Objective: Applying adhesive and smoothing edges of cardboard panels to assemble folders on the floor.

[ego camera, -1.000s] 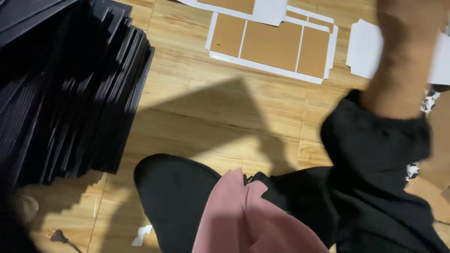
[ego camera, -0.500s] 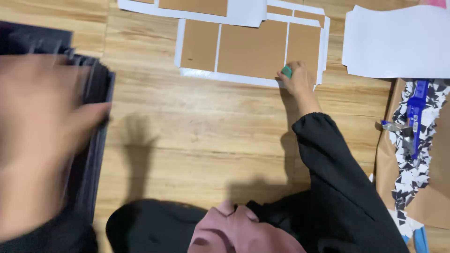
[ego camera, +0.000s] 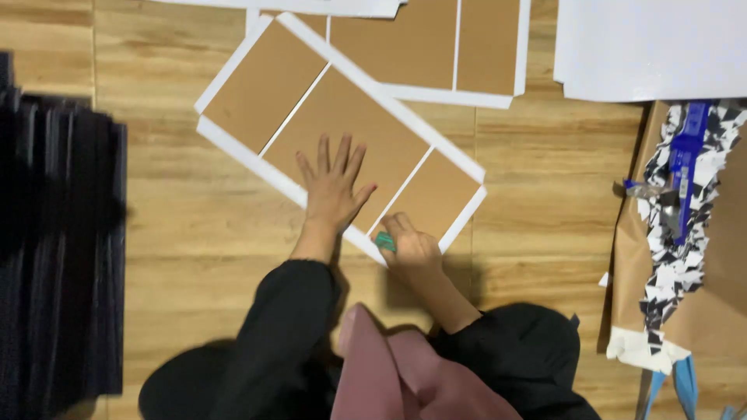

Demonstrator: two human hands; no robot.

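Note:
A white sheet with three brown cardboard panels (ego camera: 342,132) lies tilted on the wooden floor in front of me. My left hand (ego camera: 333,189) presses flat on its middle panel, fingers spread. Near the sheet's lower edge, my right hand (ego camera: 411,245) is closed around a small green tool (ego camera: 385,242) that touches the white border. Both arms wear black sleeves.
A similar panelled sheet (ego camera: 436,54) lies behind, under the tilted one. Plain white sheets (ego camera: 646,47) sit at the top right. A stack of black boards (ego camera: 62,249) stands at the left. A cardboard box (ego camera: 622,264) with paper scraps and a blue item (ego camera: 685,163) is at the right.
One panelled sheet has been pulled off the pile toward me and turned at an angle. My left hand came in from the left and landed flat on it; my right hand moved closer with it.

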